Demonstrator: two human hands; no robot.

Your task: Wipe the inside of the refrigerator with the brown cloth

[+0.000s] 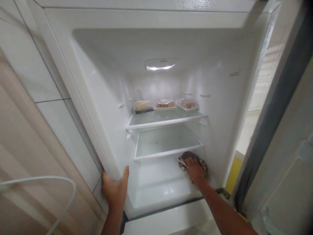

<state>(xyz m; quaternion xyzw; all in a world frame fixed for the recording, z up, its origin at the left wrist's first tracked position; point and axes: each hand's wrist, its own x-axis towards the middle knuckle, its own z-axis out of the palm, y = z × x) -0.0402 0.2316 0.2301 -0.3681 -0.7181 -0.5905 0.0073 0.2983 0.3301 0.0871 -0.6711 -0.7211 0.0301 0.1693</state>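
Below the lower shelf [168, 143], cloth [187, 154]: patterned, bunched up close to the right wall [218, 114]; can't tell if it's actually touching it.
Right hand [195, 170]: laid over the cloth, fingers bent onto it and pretty close together, probably so the palm can keep it pinned.
Left hand [113, 189]: hooked on the fridge frame [83, 111], thumb pointing up along the inside, fingers hidden behind, so no clue how they're set. Looks like bracing for the reach, tbh.
Upper shelf [166, 123]: three wrapped packs [165, 104] side by side toward the back, well apart from both hands.
Door [288, 130]: swung wide, which leaves reaching room.
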